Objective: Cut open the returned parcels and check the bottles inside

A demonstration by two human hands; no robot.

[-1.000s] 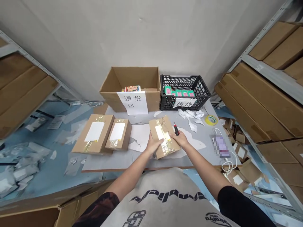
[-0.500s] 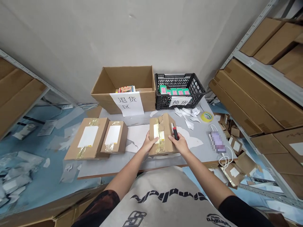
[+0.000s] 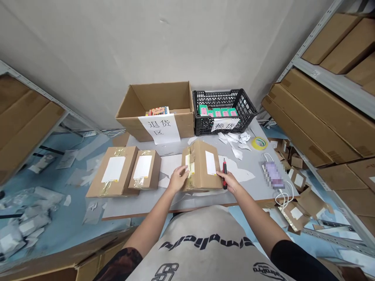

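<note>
A taped cardboard box (image 3: 207, 168) with a white label sits tilted on the table in front of me, its left, tape-covered side showing a torn seam. My left hand (image 3: 178, 179) grips the box's left edge, fingers bent against the taped side. A red-and-black utility knife (image 3: 224, 175) stands upright in my right hand (image 3: 229, 182), blade tip pointing away from me. The right fingertips also touch the box's right side. To the left, two closed cardboard boxes stand side by side: a smaller box (image 3: 154, 171) and a larger box (image 3: 129, 171), both with white labels.
An open carton (image 3: 125, 121) with a paper sign and a black plastic crate (image 3: 202, 127) of green-and-pink packs line the table's back. Torn paper, a yellow tape roll (image 3: 259, 143) and a cabled phone (image 3: 273, 174) lie to the right. Box-filled shelves flank both sides.
The box has turned and tipped leftward, bringing its labelled right face more into view. My left hand has slid to its left edge; the knife in my right hand now stands more upright.
</note>
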